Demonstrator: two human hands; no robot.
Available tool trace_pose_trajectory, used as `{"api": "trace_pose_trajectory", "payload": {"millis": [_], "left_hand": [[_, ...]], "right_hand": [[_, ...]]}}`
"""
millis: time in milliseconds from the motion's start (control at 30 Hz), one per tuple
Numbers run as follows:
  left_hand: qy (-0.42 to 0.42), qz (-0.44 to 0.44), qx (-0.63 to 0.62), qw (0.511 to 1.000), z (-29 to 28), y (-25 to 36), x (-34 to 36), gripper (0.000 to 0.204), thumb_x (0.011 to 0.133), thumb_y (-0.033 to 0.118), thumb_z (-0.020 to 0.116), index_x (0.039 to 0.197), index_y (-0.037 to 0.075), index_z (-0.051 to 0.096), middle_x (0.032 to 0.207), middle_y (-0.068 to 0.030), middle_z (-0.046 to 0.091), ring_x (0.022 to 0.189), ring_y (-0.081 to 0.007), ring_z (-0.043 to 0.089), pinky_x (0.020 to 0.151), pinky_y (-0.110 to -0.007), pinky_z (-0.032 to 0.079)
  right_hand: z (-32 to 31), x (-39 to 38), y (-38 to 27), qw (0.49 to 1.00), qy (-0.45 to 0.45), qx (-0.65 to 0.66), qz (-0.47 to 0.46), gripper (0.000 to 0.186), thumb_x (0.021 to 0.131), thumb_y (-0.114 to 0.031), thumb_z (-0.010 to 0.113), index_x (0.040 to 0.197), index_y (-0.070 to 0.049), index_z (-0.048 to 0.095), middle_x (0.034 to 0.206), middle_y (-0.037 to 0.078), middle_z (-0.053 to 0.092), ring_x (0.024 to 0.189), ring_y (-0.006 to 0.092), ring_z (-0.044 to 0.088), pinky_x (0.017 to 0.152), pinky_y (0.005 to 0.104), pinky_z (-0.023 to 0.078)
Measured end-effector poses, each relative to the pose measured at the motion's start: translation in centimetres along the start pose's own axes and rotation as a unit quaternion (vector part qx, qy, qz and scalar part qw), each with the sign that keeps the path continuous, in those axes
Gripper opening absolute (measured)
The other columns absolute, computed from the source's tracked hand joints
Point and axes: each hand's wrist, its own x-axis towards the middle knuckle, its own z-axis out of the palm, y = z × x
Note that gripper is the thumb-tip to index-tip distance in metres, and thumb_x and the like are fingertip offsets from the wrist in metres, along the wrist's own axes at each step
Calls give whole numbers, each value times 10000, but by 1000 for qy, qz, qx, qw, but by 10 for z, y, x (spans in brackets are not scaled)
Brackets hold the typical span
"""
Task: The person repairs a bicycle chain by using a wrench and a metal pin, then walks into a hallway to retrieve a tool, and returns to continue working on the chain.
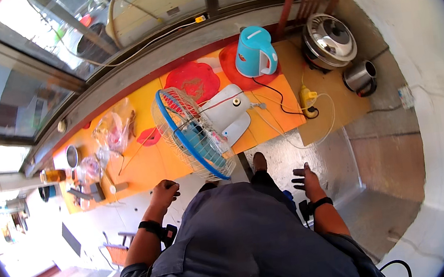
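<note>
My left hand (164, 194) hangs just off the near edge of the orange table, its fingers loosely curled and a little apart, with nothing visible in it. My right hand (308, 180) is over the floor to the right of my body, fingers spread and bare. Between and beyond them an electric fan (224, 110) lies on its side on the table (172, 164). Its wire cage has a blue rim (190, 147) that reaches the table's near edge. Neither hand touches the fan; the left is nearer to its cage. Dark straps circle both wrists.
Behind the fan stands a turquoise electric kettle (254, 51). Farther right are a lidded steel pot (330, 40), a metal jug (360, 78) and a yellow plug adapter (307, 97) with trailing cords. Plastic bags (116, 130), a metal cup (72, 156) and a hammer (116, 188) lie left.
</note>
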Motion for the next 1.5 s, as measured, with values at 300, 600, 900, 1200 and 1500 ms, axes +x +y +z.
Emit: {"api": "trace_pose_trajectory", "payload": {"millis": [300,600,900,1200,1500], "left_hand": [[51,-58,-91,993,98,4,-67,302,855,208,637,1011,-48,604,894,-113,664,774,-190,674,638,-307,526],[116,-74,-139,981,122,-34,-98,306,864,206,624,1015,-59,601,884,-119,669,765,-194,676,632,-306,529],[132,-116,-197,965,145,-98,-129,286,881,217,623,1018,-32,594,918,-106,664,788,-185,662,654,-306,525],[202,-113,-287,929,177,-139,-162,263,873,189,651,978,-48,608,792,-100,654,707,-163,631,640,-301,514],[265,-155,-381,872,255,-161,-197,211,864,167,659,974,-7,613,848,-78,651,729,-158,618,635,-290,504]], "right_hand": [[-87,70,-102,995,-49,-78,-25,522,985,-383,296,1172,17,575,1167,131,608,890,255,628,759,375,505],[-32,83,-115,980,-130,-152,-5,420,927,-302,424,1205,-19,559,1130,97,593,863,254,638,738,378,514],[-5,71,-123,954,-153,-258,-20,340,911,-230,472,1182,-51,574,1102,84,600,821,239,648,658,357,522],[20,67,-120,919,-184,-350,-3,287,936,-209,439,1136,-53,573,1037,74,598,799,222,639,643,348,522],[80,71,-148,850,-280,-444,-41,298,935,-147,399,1170,-37,546,968,58,597,760,196,646,603,316,530]]}}
